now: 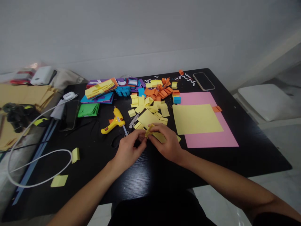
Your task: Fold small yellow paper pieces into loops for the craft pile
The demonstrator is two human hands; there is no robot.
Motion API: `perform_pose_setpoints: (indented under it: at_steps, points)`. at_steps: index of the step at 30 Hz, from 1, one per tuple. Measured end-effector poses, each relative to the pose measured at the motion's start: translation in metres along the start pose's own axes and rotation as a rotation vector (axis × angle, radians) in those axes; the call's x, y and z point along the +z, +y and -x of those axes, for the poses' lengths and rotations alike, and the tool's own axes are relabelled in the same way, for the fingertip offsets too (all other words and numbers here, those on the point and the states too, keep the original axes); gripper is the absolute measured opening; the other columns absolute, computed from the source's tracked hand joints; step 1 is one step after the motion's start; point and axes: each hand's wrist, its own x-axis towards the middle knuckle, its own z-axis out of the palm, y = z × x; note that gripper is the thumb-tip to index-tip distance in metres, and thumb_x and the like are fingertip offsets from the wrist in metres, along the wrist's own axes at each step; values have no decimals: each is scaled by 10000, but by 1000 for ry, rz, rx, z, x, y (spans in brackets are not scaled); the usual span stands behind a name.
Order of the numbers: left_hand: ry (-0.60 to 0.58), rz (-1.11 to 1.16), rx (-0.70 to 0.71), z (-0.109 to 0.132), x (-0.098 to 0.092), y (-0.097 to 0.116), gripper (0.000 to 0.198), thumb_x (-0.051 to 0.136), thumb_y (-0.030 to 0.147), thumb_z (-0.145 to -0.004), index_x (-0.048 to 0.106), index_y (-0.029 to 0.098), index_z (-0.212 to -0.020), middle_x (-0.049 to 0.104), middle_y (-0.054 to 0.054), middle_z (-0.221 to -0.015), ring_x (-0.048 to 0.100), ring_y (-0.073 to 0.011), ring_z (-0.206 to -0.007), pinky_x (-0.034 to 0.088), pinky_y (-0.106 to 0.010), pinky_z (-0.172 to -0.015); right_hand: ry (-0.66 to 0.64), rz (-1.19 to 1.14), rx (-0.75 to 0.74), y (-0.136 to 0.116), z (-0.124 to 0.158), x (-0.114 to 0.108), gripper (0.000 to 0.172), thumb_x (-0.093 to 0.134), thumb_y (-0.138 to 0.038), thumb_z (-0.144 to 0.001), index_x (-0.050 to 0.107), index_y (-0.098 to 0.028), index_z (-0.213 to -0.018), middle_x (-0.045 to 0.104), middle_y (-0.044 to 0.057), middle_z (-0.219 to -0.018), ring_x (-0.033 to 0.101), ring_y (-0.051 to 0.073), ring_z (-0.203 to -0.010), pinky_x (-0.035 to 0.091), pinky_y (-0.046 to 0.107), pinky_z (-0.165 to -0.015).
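Observation:
My left hand [129, 149] and my right hand [166, 141] meet over the black table [145, 175], both pinching a small folded piece of yellow paper [150, 131]. Fingers of both hands are closed on it. Just behind the hands lie scissors [133, 121] and a yellow glue gun [113, 124]. Loose yellow paper pieces [150, 110] are scattered beyond them.
A yellow sheet [196, 118] lies on a pink sheet [211, 141] at right. Piles of orange, blue, purple and green cut paper [117, 91] sit at the back. A phone [203, 81] is far right, another phone [70, 114] left, with a white cable [35, 182].

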Motion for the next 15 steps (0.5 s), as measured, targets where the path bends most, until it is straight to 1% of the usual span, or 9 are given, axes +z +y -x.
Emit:
perform_pose_setpoints:
  at_steps: [4, 8, 11, 15]
  points:
    - [-13, -1, 15, 1, 1, -2, 194, 631, 111, -924, 665, 171, -1105, 755, -5, -872, 724, -116, -746, 592, -212, -741, 5, 121, -53, 4, 0, -1, 59, 666, -173, -953, 658, -224, -982, 711, 103, -1118, 695, 249, -1123, 588, 447, -1002]
    - [-23, -10, 5, 2, 1, -5, 219, 637, 108, -920, 669, 171, -1127, 764, -8, -885, 733, -120, -759, 595, -216, -757, -30, 207, -87, 8, 1, -2, 57, 670, -187, -946, 655, -210, -996, 669, 143, -1212, 665, 279, -1191, 581, 491, -1022]
    - [-23, -16, -11, 2, 0, -5, 230, 633, 112, -918, 665, 169, -1138, 762, -6, -878, 733, -122, -757, 590, -213, -751, -35, 199, -106, 7, 1, -3, 52, 637, -165, -967, 646, -210, -990, 672, 136, -1182, 670, 267, -1174, 589, 475, -1008]
    - [-9, -13, -46, 2, -1, -2, 228, 620, 135, -928, 658, 177, -1149, 748, 8, -844, 718, -118, -725, 575, -203, -713, -25, 178, -170, 2, 1, -4, 65, 619, -143, -967, 629, -206, -980, 671, 130, -1130, 682, 249, -1121, 605, 442, -969]
